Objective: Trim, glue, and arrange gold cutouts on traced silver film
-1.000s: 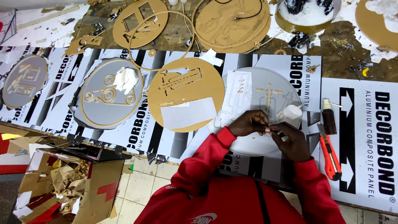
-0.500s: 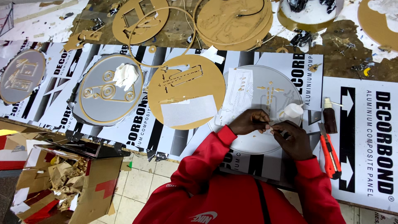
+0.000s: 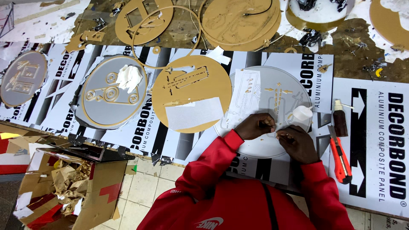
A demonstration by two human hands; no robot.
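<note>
On the grey round disc (image 3: pixel 260 147), both hands meet: the left hand (image 3: pixel 255 126) and right hand (image 3: pixel 298 144) have fingers pinched nearly closed over a tiny gold cut-out piece (image 3: pixel 277 134), steadying it for placing. A white glue bottle (image 3: pixel 302 113) and red utility knife (image 3: pixel 341 159) lie close by on the tabletop (image 3: pixel 375 127).

A red utility knife (image 3: pixel 341 158) lies near the right edge of the workbench (image 3: pixel 353 47), a small brown glue bottle (image 3: pixel 339 119) just beyond it. Mid-bench sits a gold disc (image 3: pixel 191 93) with a white paper patch, and to its left a grey disc (image 3: pixel 111 91) carrying a crumpled white tissue (image 3: pixel 129 76). More gold cut-out rounds (image 3: pixel 240 21) crowd the far edge. Below the near left corner, a cardboard box (image 3: pixel 64 187) stuffed with brown paper scraps sits on the floor.
</note>
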